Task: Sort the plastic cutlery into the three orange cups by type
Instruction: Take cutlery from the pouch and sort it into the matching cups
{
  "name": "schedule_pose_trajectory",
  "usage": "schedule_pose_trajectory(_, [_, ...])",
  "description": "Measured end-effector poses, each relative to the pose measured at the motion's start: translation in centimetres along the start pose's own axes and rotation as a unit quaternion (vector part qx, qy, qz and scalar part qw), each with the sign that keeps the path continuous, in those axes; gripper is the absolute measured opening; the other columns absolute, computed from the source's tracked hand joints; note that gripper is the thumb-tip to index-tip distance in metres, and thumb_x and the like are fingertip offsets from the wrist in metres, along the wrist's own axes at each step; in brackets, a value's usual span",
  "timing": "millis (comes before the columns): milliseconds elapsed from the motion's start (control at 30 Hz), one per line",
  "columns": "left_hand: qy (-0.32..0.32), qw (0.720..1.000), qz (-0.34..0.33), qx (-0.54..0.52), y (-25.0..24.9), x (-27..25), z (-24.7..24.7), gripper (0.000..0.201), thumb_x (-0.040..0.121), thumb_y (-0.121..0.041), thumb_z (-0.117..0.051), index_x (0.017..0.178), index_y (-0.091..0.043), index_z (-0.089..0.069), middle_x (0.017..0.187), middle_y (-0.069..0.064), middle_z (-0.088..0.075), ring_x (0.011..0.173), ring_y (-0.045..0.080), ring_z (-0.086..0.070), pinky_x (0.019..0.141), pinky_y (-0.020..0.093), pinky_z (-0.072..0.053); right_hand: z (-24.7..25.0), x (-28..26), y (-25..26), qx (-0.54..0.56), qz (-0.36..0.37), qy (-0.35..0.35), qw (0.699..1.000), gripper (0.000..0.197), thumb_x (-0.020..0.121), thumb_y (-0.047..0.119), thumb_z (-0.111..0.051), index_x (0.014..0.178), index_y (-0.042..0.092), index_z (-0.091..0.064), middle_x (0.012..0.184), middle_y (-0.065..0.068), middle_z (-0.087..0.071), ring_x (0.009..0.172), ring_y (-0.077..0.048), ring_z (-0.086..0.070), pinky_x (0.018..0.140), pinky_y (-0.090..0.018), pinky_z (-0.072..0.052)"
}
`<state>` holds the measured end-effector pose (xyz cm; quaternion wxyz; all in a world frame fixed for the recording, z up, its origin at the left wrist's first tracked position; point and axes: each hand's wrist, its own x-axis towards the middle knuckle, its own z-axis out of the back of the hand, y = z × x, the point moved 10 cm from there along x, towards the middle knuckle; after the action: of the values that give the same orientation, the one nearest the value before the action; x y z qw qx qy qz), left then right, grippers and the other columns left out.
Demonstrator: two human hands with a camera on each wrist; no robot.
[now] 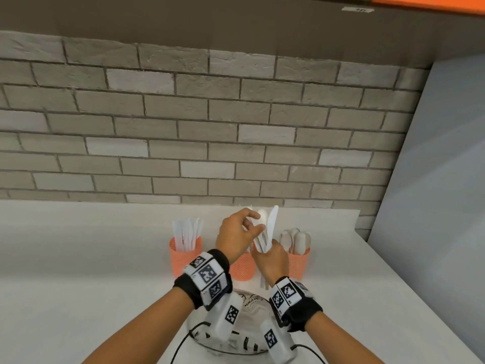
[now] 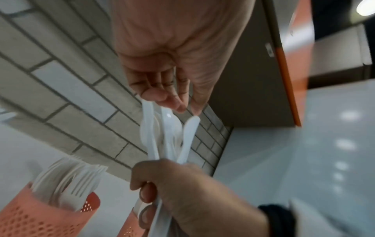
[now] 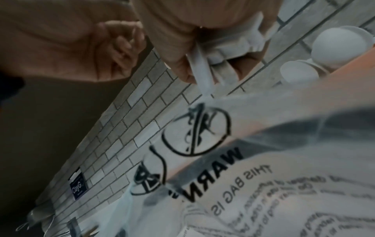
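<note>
Three orange mesh cups stand at the wall. The left cup (image 1: 183, 254) holds knives, the middle cup (image 1: 242, 269) is mostly hidden by my hands, and the right cup (image 1: 299, 262) holds spoons (image 3: 334, 43). In the left wrist view a cup with forks (image 2: 67, 181) sits at the lower left. My right hand (image 1: 267, 252) grips a mixed bundle of white cutlery (image 1: 269, 228) upright by the handles, above the middle cup. My left hand (image 1: 256, 220) pinches the top of one piece in that bundle (image 2: 168, 128); its type is unclear.
A clear plastic bag (image 1: 252, 308) with black warning print lies on the white counter (image 1: 91, 258) under my wrists. A grey brick wall (image 1: 210, 127) runs close behind the cups. A grey panel (image 1: 433, 206) bounds the counter on the right.
</note>
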<state>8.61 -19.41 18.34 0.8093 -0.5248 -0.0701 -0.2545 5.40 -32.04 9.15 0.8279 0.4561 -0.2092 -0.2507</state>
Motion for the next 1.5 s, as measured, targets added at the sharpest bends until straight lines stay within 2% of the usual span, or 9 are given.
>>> schedule_pose_trajectory(167, [0.021,0.995,0.007,0.096,-1.2,0.7,-3.0,0.029,0.083,-0.033,-0.066,0.107,-0.018,-0.061,0.075,-0.001,-0.062,0.075,0.017,-0.060,0.069,0.026,-0.045,-0.1,-0.8,0.3,-0.021,0.015,0.009,1.000,0.035,0.084,0.020,-0.060,0.113,0.003,-0.054,0.103,-0.012,-0.068,0.091,-0.027,-0.065,0.073,-0.031,-0.052])
schedule_pose_trajectory(333, [0.029,0.999,0.021,0.020,-2.0,2.3,-3.7,0.030,0.084,-0.026,-0.067,0.063,-0.021,-0.046,0.061,-0.006,-0.048,0.060,0.014,-0.048,0.056,0.023,-0.038,-0.2,-1.1,-1.1,0.036,0.000,0.038,0.999,0.018,0.079,0.021,-0.066,0.091,0.019,-0.052,0.086,0.000,-0.066,0.080,-0.020,-0.064,0.069,-0.032,-0.054])
schedule_pose_trajectory(500, [-0.063,0.979,0.011,-0.194,-4.3,4.2,0.6,0.012,0.098,-0.024,-0.043,0.089,-0.016,-0.043,0.081,0.009,-0.065,0.078,0.027,-0.066,0.075,0.041,-0.056,-0.1,-1.5,-1.9,0.108,0.003,0.070,0.992,0.014,0.083,0.020,-0.065,0.086,0.027,-0.053,0.072,0.000,-0.062,0.058,-0.012,-0.055,0.048,-0.021,-0.044])
schedule_pose_trajectory(633, [-0.114,0.954,0.040,-0.275,-3.1,4.6,3.2,0.012,0.098,-0.022,-0.043,0.088,-0.016,-0.045,0.061,0.001,-0.049,0.046,0.013,-0.049,0.044,0.021,-0.046,-1.5,-1.5,-3.8,0.195,-0.073,0.120,0.971,0.014,0.085,0.005,-0.058,0.076,0.016,-0.053,0.055,-0.004,-0.047,0.033,-0.005,-0.041,0.034,-0.018,-0.035])
schedule_pose_trajectory(733, [-0.101,0.957,0.112,-0.249,0.0,4.0,2.4,0.020,0.091,-0.018,-0.056,0.073,-0.017,-0.049,0.059,-0.002,-0.039,0.048,0.011,-0.034,0.043,0.019,-0.032,-2.1,-1.7,-3.9,0.243,-0.102,0.145,0.954,0.017,0.086,0.002,-0.055,0.071,0.009,-0.052,0.050,-0.003,-0.041,0.027,-0.004,-0.036,0.032,-0.016,-0.033])
schedule_pose_trajectory(1000, [-0.047,0.965,0.204,-0.155,6.0,0.9,-1.6,0.026,0.078,-0.031,-0.073,0.088,-0.011,-0.059,0.081,0.004,-0.058,0.067,0.017,-0.052,0.042,0.020,-0.036,-3.4,-1.7,-3.2,0.282,-0.114,0.170,0.937,0.007,0.083,-0.001,-0.056,0.086,0.004,-0.061,0.048,-0.003,-0.043,0.029,-0.008,-0.037,0.034,-0.019,-0.034])
schedule_pose_trajectory(1133, [-0.051,0.967,0.205,-0.140,6.6,0.6,-2.3,0.025,0.081,-0.029,-0.070,0.091,-0.011,-0.056,0.086,0.006,-0.058,0.065,0.016,-0.050,0.038,0.019,-0.038,-3.5,-2.0,-3.0,0.273,-0.106,0.175,0.940,0.015,0.083,-0.001,-0.058,0.073,0.010,-0.057,0.051,-0.004,-0.043,0.031,-0.008,-0.037,0.036,-0.019,-0.035])
schedule_pose_trajectory(1300, [-0.048,0.954,0.245,-0.168,7.9,0.8,-2.8,0.029,0.085,-0.029,-0.065,0.073,-0.007,-0.049,0.062,0.004,-0.047,0.050,0.017,-0.041,0.045,0.024,-0.030,-3.7,-2.0,-2.9,0.271,-0.079,0.167,0.945,0.016,0.079,-0.005,-0.061,0.072,0.007,-0.055,0.047,-0.002,-0.041,0.036,-0.009,-0.038,0.039,-0.020,-0.035])
schedule_pose_trajectory(1500, [-0.066,0.948,0.231,-0.208,7.7,1.1,-2.3,0.027,0.089,-0.024,-0.061,0.065,-0.014,-0.053,0.064,0.003,-0.055,0.058,0.016,-0.051,0.058,0.027,-0.044,-3.5,-1.9,-2.5,0.271,-0.048,0.170,0.946,0.040,0.077,0.018,-0.075,0.108,-0.005,-0.063,0.055,-0.002,-0.048,0.039,-0.007,-0.042,0.042,-0.020,-0.039])
